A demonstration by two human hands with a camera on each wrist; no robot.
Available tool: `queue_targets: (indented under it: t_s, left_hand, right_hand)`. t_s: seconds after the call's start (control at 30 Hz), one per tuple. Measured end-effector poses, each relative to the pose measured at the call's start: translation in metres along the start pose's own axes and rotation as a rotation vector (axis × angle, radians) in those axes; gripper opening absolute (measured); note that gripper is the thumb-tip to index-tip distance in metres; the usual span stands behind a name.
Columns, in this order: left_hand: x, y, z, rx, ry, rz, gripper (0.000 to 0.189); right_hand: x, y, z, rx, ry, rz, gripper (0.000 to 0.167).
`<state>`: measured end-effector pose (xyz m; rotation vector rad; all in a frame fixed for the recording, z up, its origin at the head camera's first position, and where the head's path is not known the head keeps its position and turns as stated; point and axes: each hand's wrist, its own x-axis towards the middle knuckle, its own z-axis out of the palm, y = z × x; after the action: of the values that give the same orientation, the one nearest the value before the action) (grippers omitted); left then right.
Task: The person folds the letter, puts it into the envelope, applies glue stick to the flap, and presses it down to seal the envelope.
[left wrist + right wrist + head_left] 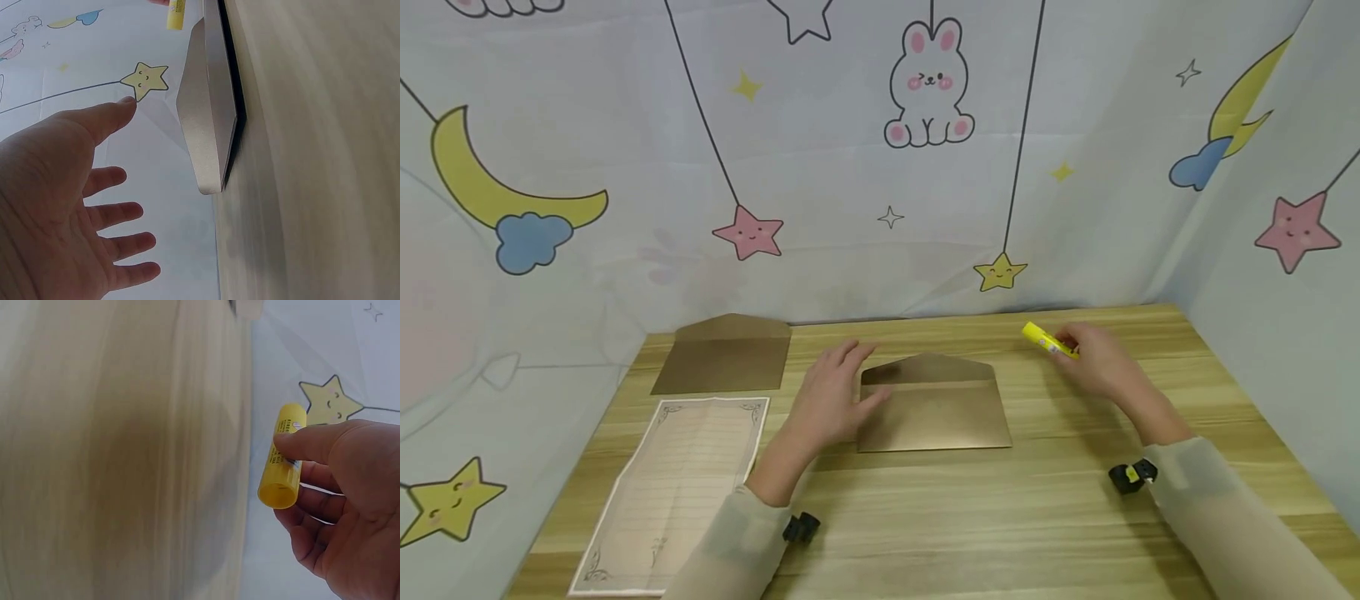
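In the head view my right hand (pixel 1099 360) grips a yellow glue stick (pixel 1047 339) above the right part of the table. The right wrist view shows the glue stick (pixel 283 456) pinched between thumb and fingers, its hollow end toward the camera. My left hand (pixel 829 392) is held at the left side of a bronze envelope (pixel 934 417) whose flap is raised and points to the back. Its fingers are spread and hold nothing; the left wrist view has the palm (pixel 62 200) beside the envelope (pixel 209 106).
A second bronze envelope (pixel 724 364), flap up, lies at the table's back left. In front of it is a sheet of lined letter paper (pixel 677 492) with an ornate border. A printed curtain (pixel 850 167) hangs right behind the wood-grain table (pixel 970 525).
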<state>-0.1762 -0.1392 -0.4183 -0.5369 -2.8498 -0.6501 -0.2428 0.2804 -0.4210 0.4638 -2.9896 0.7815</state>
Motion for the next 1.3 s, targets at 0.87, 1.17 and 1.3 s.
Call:
queue_targets:
  t_s: [0.87, 1.17, 1.3]
  left_hand:
    - [-0.002, -0.004, 0.003, 0.025, -0.03, -0.015, 0.078]
    - [-0.002, -0.005, 0.004, 0.02, -0.034, -0.021, 0.077]
    - [-0.002, -0.005, 0.003, 0.018, -0.036, -0.024, 0.078]
  right_hand:
    - [-0.001, 0.024, -0.003, -0.092, -0.065, 0.067, 0.038]
    - [-0.001, 0.025, -0.002, -0.077, -0.071, 0.079, 0.046]
    - [-0.001, 0.026, -0.002, -0.083, -0.077, 0.08, 0.053]
